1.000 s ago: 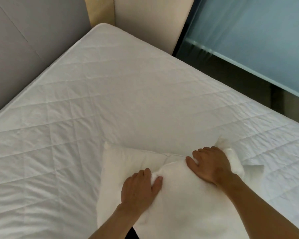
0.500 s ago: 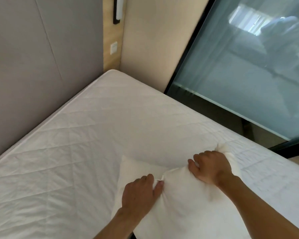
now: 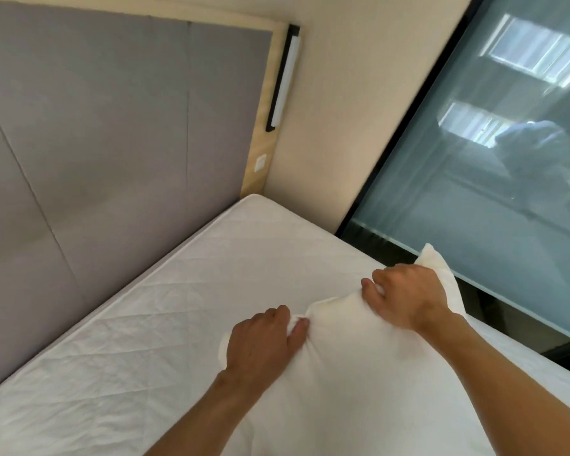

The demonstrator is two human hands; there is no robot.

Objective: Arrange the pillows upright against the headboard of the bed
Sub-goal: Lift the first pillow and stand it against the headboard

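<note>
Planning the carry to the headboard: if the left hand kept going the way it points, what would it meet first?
Likely bare mattress, then the grey headboard. The left hand grips the pillow; nothing else shows between, though depth is uncertain.

The bed (image 3: pixel 195 307) lies bare and open up to the grey headboard (image 3: pixel 112 143), hemmed only by the glass partition (image 3: pixel 491 192) on the right.

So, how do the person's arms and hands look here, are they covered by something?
No. Both forearms are bare as far as the frame shows, with no sleeve in view. The left hand and the right hand wear no gloves, and I see no watch, ring or bracelet on them.
</note>
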